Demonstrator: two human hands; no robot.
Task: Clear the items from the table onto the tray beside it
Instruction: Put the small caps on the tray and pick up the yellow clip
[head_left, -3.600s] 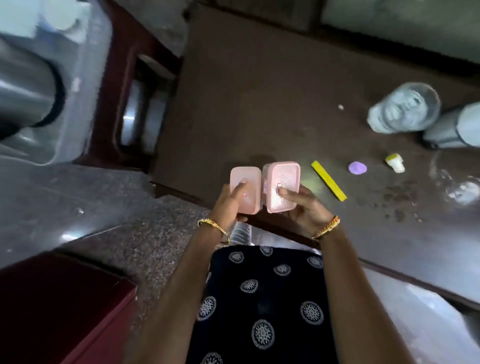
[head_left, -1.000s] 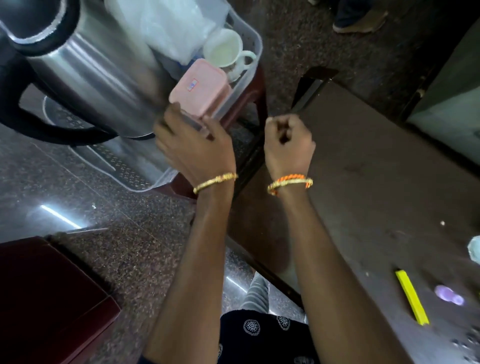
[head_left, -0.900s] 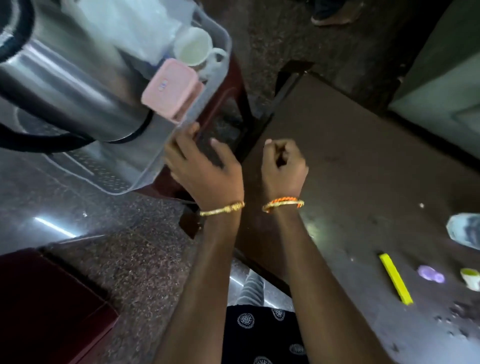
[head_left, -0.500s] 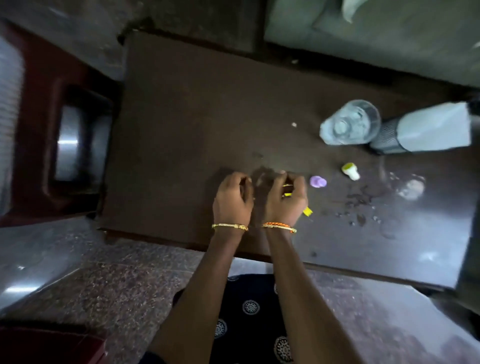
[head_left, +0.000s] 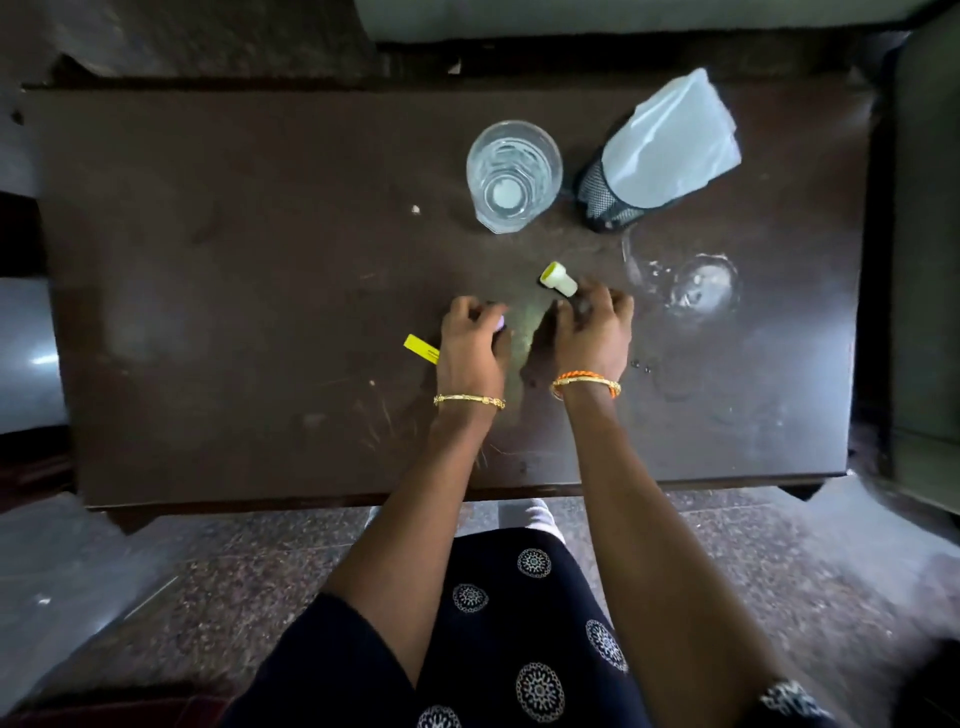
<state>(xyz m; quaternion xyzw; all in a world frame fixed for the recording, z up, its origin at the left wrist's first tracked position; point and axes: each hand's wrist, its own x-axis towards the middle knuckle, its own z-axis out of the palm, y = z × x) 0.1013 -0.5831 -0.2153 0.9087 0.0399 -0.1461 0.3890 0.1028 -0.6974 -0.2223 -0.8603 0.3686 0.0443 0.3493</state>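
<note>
While both hands' grips stay unclear, a yellow-capped white bottle (head_left: 558, 279) lies tipped.

On the table (head_left: 208, 260), the glass (head_left: 513, 174) stands left of the mesh holder (head_left: 605, 197).

Speckled granite floor (head_left: 234, 571); patterned dark garment (head_left: 519, 649).

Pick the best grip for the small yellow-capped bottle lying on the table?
Pinch the white body of the bottle across its width from above. It lies on its side, cap toward the far left, and the right hand is already just beside it.
</note>
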